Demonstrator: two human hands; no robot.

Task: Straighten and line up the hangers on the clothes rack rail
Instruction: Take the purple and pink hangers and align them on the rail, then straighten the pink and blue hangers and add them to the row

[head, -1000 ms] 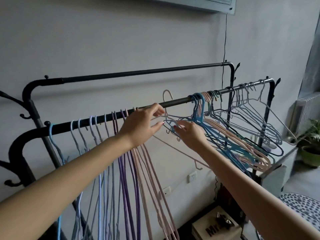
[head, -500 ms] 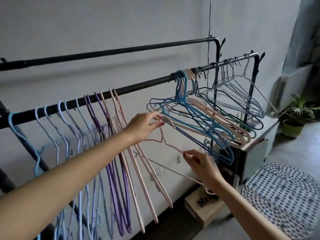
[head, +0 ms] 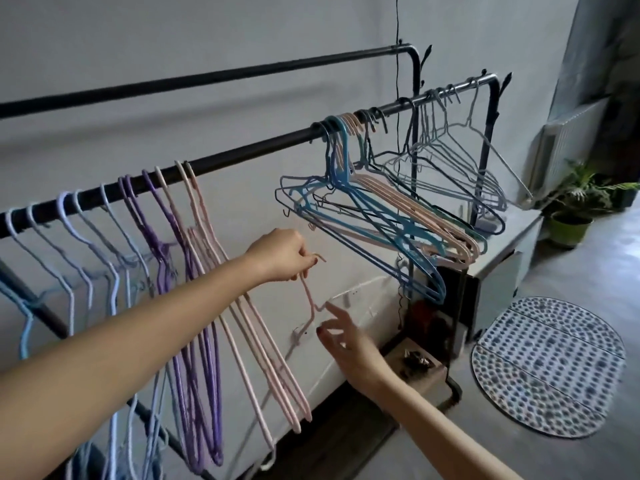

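Left of my fingers the sorted hangers [head: 194,271] hang on the rail [head: 242,155], my left hand [head: 280,254] now pinches the pink hanger [head: 310,299] off it, right hand [head: 346,336] has let go, fingers spread, leaving rehanging beside the pinks.

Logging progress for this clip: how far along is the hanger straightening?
Done: hangers on the rail's left stretch hang parallel by colour. In hand: left hand holds a pink hanger off the rail; right hand is open below. Left: the tangled right cluster.
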